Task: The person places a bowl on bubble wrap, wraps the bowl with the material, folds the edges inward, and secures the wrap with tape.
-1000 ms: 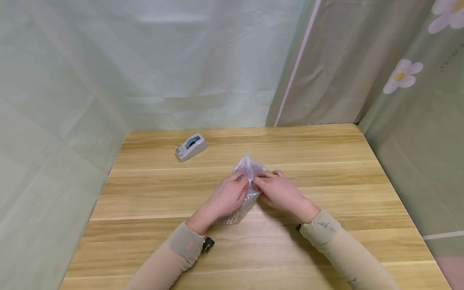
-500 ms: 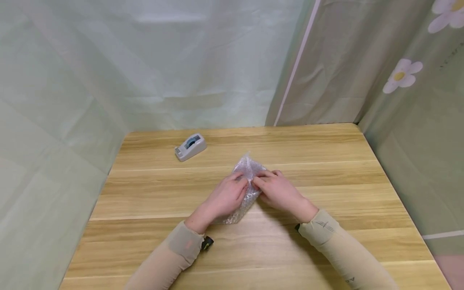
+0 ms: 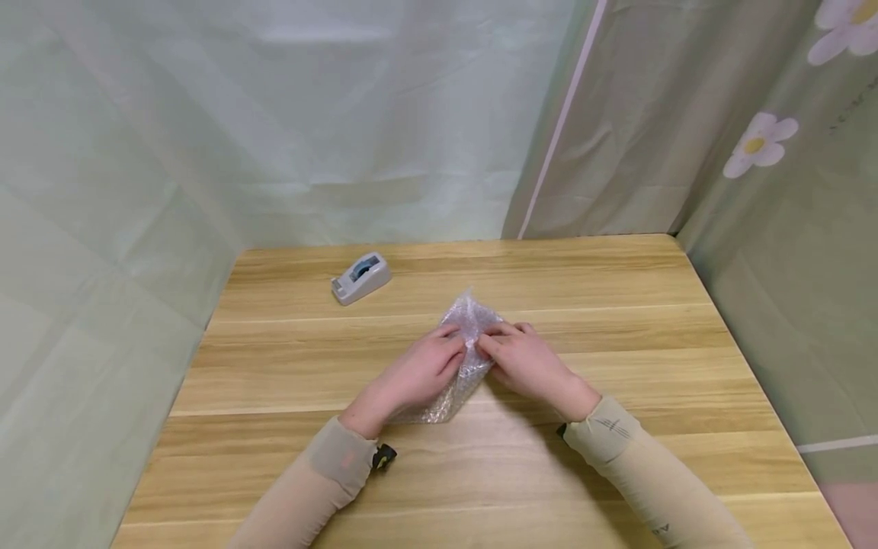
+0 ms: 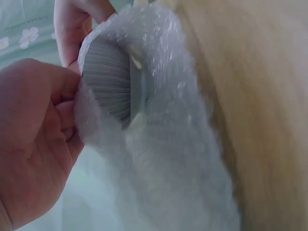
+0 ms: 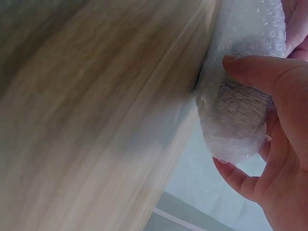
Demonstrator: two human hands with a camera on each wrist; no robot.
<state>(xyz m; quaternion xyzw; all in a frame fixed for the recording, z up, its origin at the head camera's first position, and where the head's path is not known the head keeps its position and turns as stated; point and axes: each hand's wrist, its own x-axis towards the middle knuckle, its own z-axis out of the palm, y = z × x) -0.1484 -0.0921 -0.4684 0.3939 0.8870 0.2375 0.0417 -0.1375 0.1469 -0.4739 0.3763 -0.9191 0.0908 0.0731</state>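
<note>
A clear bubble wrap sheet (image 3: pixel 453 393) is folded round a grey, finely ridged thing (image 4: pixel 108 82) in the middle of the table. That thing shows through the wrap's gaping end in the left wrist view, beside a smooth pale strip; I cannot tell its kind. My left hand (image 3: pixel 425 370) holds the wrap from the left, fingers bent at its edge. From the right, my right hand (image 3: pixel 531 362) grips the same bundle, its thumb (image 5: pixel 255 72) laid across the wrap and the other fingers round the far side. Both hands' fingertips nearly meet over the seam.
A grey tape dispenser (image 3: pixel 360 279) with a blue-cored roll stands at the back left of the wooden table (image 3: pixel 617 305). Pale green curtains (image 3: pixel 377 114) hang close behind the table and along both sides.
My left hand and forearm have shifted slightly left, baring a little more of the wrap. The right hand and the bundle stay almost where they were.
</note>
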